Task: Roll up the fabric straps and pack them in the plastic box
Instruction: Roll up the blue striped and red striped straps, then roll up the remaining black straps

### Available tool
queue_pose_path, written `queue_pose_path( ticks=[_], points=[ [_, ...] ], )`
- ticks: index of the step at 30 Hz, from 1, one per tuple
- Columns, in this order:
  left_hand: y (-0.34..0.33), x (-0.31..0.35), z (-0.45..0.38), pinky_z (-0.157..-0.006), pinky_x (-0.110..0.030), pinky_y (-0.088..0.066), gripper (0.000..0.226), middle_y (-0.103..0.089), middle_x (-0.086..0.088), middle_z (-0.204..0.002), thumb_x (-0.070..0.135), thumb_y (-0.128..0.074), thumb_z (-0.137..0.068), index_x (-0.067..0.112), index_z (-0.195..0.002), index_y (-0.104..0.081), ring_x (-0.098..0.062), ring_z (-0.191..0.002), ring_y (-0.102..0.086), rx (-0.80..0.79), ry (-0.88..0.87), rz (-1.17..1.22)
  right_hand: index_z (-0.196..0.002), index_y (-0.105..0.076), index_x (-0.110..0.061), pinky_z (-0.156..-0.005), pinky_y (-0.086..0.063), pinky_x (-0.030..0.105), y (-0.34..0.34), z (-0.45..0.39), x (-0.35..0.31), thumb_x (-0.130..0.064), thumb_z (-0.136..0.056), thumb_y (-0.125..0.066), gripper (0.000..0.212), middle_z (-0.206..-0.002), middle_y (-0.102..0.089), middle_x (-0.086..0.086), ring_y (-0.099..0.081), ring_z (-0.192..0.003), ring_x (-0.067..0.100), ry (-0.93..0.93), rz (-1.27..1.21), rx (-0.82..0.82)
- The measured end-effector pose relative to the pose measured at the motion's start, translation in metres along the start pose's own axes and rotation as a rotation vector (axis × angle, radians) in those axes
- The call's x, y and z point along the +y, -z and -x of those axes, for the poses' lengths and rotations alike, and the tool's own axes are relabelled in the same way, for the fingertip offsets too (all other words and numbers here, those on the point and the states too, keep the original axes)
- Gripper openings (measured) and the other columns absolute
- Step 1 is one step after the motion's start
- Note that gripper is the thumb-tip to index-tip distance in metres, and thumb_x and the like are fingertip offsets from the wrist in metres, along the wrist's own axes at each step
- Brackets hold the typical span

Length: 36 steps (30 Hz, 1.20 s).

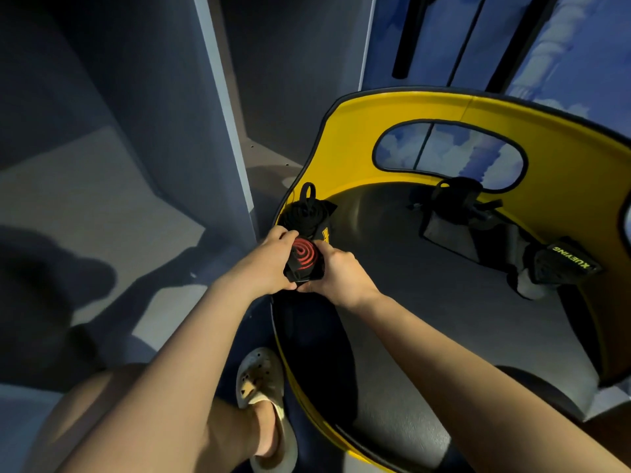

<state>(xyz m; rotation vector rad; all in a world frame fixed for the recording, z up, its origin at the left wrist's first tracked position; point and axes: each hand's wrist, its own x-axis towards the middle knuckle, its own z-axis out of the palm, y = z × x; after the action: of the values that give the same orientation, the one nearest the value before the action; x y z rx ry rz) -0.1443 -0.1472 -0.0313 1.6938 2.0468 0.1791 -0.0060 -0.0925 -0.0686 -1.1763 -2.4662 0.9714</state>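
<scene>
While both hands (307,268) pinch the rolled strap (305,260), black bundle (307,213) just behind, unrolled straps (532,261) well apart, yellow seat (358,138).

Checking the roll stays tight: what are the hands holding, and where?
Both hands, left hand and right hand, grip the rolled strap by its sides.

Centre frame, the rolled strap (305,259) looks like matt woven cloth, black with a red edge spiralling on its end, and the black bundle (305,213) just above it reads as soft, dull fabric too. The yellow tub (444,110) wrapping the right side looks smooth with dark piped trim, its floor a dull grey. Lower centre, the slipper (264,387) looks like smooth, matt, perforated foam or rubber.
</scene>
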Motion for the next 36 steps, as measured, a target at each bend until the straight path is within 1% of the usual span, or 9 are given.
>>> queue_pose_path(
  ticks=[4,8,12,15,19,24,27,30,36],
  points=[
    [-0.006,0.004,0.0,-0.108,-0.036,-0.036,0.098,-0.02,-0.004,-0.147,0.014,-0.079,-0.073,0.008,-0.148,-0.016,-0.027,-0.13,-0.038,0.026,0.023,-0.063,-0.138,-0.036,-0.014,-0.098,-0.044,0.038,-0.004,0.002,0.0,-0.028,-0.07,-0.08,0.082,-0.131,-0.053,0.009,-0.05,-0.12,0.027,-0.019,0.032,-0.007],
    [-0.006,0.006,0.0,-0.11,-0.037,-0.034,0.102,-0.016,-0.005,-0.15,0.018,-0.079,-0.074,0.01,-0.149,-0.01,-0.028,-0.135,-0.032,-0.006,0.04,-0.104,-0.144,-0.024,-0.013,-0.1,-0.043,0.04,-0.004,0.004,-0.001,-0.029,-0.072,-0.079,0.092,-0.14,-0.04,0.01,-0.047,-0.124,0.03,-0.034,0.047,-0.059],
    [0.001,0.019,0.001,-0.117,-0.042,-0.015,0.117,-0.004,-0.004,-0.157,0.038,-0.078,-0.072,0.016,-0.15,0.005,-0.026,-0.146,-0.004,-0.066,0.003,-0.18,-0.149,-0.013,-0.016,-0.102,-0.042,0.044,0.01,0.015,0.008,-0.037,-0.071,-0.079,0.104,-0.149,-0.029,0.007,-0.039,-0.133,0.028,-0.026,0.054,-0.078],
    [0.004,0.043,-0.006,-0.119,-0.042,-0.005,0.108,0.0,-0.001,-0.159,0.048,-0.07,-0.077,0.02,-0.151,0.003,-0.022,-0.147,0.005,-0.023,-0.091,-0.169,-0.149,-0.014,-0.019,-0.104,-0.04,0.04,0.031,0.027,0.025,-0.041,-0.073,-0.076,0.101,-0.151,-0.027,0.004,-0.035,-0.135,0.024,-0.031,0.08,-0.06],
    [-0.004,0.084,-0.023,-0.118,-0.042,-0.016,0.082,-0.007,0.003,-0.158,0.044,-0.058,-0.088,0.023,-0.151,-0.01,-0.024,-0.145,-0.01,0.046,-0.15,-0.063,-0.148,-0.02,-0.019,-0.108,-0.036,0.035,0.067,0.041,0.058,-0.044,-0.078,-0.07,0.09,-0.152,-0.029,0.004,-0.034,-0.137,0.022,-0.084,0.11,0.004],
    [-0.025,0.132,-0.048,-0.114,-0.039,-0.025,0.072,-0.012,0.003,-0.157,0.04,-0.055,-0.091,0.026,-0.15,-0.015,-0.022,-0.143,-0.02,0.01,-0.218,-0.002,-0.144,-0.033,-0.014,-0.107,-0.033,0.028,0.118,0.051,0.106,-0.037,-0.082,-0.069,0.075,-0.146,-0.04,0.006,-0.039,-0.133,0.02,-0.206,0.161,0.133],
    [-0.036,0.156,-0.064,-0.111,-0.036,-0.029,0.067,-0.017,0.003,-0.156,0.038,-0.054,-0.093,0.026,-0.149,-0.019,-0.019,-0.141,-0.026,-0.034,-0.231,0.097,-0.142,-0.037,-0.011,-0.107,-0.032,0.03,0.147,0.049,0.135,-0.037,-0.081,-0.07,0.074,-0.144,-0.042,0.009,-0.039,-0.133,0.023,-0.3,0.17,0.202],
    [-0.042,0.175,-0.086,-0.108,-0.034,-0.032,0.059,-0.023,0.001,-0.154,0.035,-0.05,-0.095,0.026,-0.147,-0.025,-0.019,-0.139,-0.03,-0.061,-0.208,0.198,-0.139,-0.042,-0.012,-0.104,-0.037,0.034,0.172,0.043,0.161,-0.038,-0.081,-0.07,0.069,-0.14,-0.047,0.011,-0.043,-0.129,0.026,-0.358,0.185,0.266],
    [-0.062,0.221,-0.154,-0.105,-0.037,-0.039,0.049,-0.04,-0.008,-0.145,0.027,-0.048,-0.096,0.021,-0.143,-0.034,-0.024,-0.132,-0.04,-0.019,-0.112,0.386,-0.129,-0.05,-0.007,-0.095,-0.043,0.037,0.194,0.028,0.198,-0.033,-0.083,-0.068,0.056,-0.127,-0.057,0.016,-0.051,-0.119,0.032,-0.476,0.147,0.388]
  ],
)
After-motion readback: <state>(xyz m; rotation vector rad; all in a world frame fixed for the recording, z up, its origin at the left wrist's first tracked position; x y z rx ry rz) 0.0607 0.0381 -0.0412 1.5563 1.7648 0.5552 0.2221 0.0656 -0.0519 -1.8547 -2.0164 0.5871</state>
